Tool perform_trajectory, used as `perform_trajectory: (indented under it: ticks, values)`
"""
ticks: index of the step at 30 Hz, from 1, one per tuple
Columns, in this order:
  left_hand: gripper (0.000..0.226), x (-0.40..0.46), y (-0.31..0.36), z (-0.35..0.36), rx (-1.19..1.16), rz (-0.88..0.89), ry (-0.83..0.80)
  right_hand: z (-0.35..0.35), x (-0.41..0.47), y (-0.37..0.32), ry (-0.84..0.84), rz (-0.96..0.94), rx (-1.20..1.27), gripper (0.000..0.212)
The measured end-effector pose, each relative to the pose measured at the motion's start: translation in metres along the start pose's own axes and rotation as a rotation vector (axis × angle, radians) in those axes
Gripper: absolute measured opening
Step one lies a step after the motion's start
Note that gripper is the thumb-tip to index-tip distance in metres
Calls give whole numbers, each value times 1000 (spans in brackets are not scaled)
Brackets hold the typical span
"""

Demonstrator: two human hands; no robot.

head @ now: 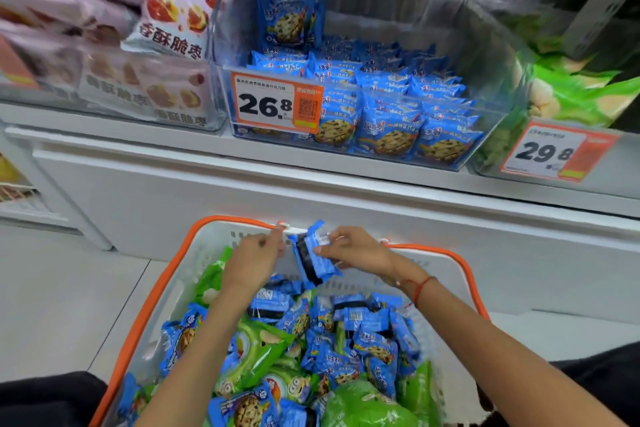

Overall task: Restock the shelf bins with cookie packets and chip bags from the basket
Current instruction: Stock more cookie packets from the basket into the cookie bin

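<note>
My right hand (349,250) pinches a blue cookie packet (317,262) above the basket (221,236); my left hand (254,255) is curled beside it, whether touching I cannot tell. More packets fill the basket and the clear shelf bin (381,107) above.

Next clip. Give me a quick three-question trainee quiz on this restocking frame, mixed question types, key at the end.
1. True or false: the right hand holds blue cookie packets above the basket.
2. Which price tag sits on the clear bin of blue packets? A) 29.8 B) 26.8 C) 19.8
3. Fill in: besides blue packets, the basket holds ____ chip bags.

Key: 1 true; 2 B, the tag reads 26.8; 3 green.
</note>
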State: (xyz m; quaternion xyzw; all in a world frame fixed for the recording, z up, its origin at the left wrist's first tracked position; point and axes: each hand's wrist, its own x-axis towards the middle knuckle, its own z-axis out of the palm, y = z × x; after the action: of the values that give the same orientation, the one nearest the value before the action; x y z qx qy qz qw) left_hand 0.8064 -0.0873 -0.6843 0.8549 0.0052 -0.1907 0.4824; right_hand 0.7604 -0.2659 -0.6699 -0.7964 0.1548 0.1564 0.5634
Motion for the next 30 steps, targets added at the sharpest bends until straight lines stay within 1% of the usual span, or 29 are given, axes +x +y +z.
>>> perform_trajectory:
  ticks: [2, 3, 4, 5, 6, 8, 9, 11, 12, 15, 18, 19, 20, 22, 23, 25, 28, 30]
  values:
    - [66, -14, 31, -18, -254, -220, -165, -9, -13, -29, 49, -185, -66, 22]
    - [73, -22, 43, -27, -321, -280, -256, -11, -19, -39, 101, -300, -123, 23]
    - [77, -27, 51, -35, -348, -297, -332, -10, -26, -47, 157, -416, -193, 24]
    - [76, -31, 57, -41, -369, -291, -377, -8, -32, -53, 204, -517, -268, 25]
    - [69, -33, 59, -47, -403, -267, -395, -7, -38, -58, 233, -584, -336, 27]
    - [46, -35, 58, -57, -462, -183, -381, -7, -47, -67, 234, -657, -440, 28]
    - [36, -37, 58, -60, -476, -140, -368, -9, -50, -70, 209, -658, -471, 26]
    - [26, -38, 57, -67, -471, -75, -328, -17, -54, -75, 159, -608, -461, 21]
    - [24, -38, 57, -68, -459, -45, -311, -22, -56, -78, 169, -582, -420, 19]
    - [17, -42, 64, -71, -425, 23, -274, -29, -63, -87, 304, -541, -277, 20]
    - [15, -44, 73, -73, -406, 87, -240, -29, -67, -98, 326, -515, -228, 20]
    - [16, -45, 76, -72, -448, 105, -249, -28, -67, -99, 322, -487, -176, 20]
    - [18, -44, 78, -71, -519, 127, -259, -27, -67, -100, 320, -435, -87, 25]
    - [17, -46, 82, -65, -710, 158, -246, -23, -68, -101, 295, -297, 141, 41]
    - [16, -47, 84, -61, -789, 171, -225, -20, -67, -100, 288, -264, 212, 45]
    - [18, -50, 85, -50, -843, 199, -196, -15, -65, -100, 335, -292, 285, 45]
    - [23, -57, 87, -31, -733, 278, -192, -12, -65, -103, 494, -447, 276, 31]
    - [24, -60, 91, -24, -672, 340, -159, -12, -67, -104, 558, -532, 229, 26]
